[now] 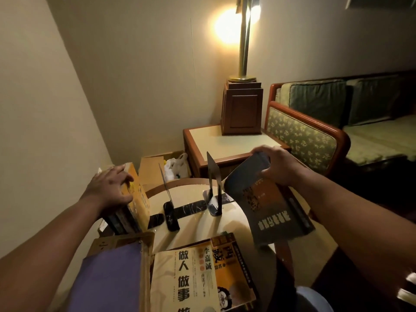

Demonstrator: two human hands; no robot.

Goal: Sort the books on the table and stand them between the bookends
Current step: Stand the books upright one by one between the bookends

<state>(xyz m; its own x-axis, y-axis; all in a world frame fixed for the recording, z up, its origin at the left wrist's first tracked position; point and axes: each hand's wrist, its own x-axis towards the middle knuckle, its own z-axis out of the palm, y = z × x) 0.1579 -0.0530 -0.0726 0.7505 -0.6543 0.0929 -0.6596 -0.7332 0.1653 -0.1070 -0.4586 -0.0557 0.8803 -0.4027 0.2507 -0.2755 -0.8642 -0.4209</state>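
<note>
Two black metal bookends stand on the round table (195, 228): a left bookend (167, 199) and a right bookend (213, 188), with nothing between them. My left hand (110, 188) rests on top of several upright books (132, 203) at the table's left edge; the outermost has a yellow cover. My right hand (278, 164) grips the top edge of a dark blue-and-orange book (270, 206), held tilted in the air to the right of the right bookend. Lying flat near me are a cream book with large black characters (182, 280), an orange-and-black book (234, 262) partly under it, and a purple book (110, 278).
A wooden side table (227, 143) with a brass lamp on a wooden base (242, 106) stands behind the round table. A cardboard box (155, 167) holding a plastic bag sits on the floor by the wall. A green cushioned sofa (326, 134) fills the right side.
</note>
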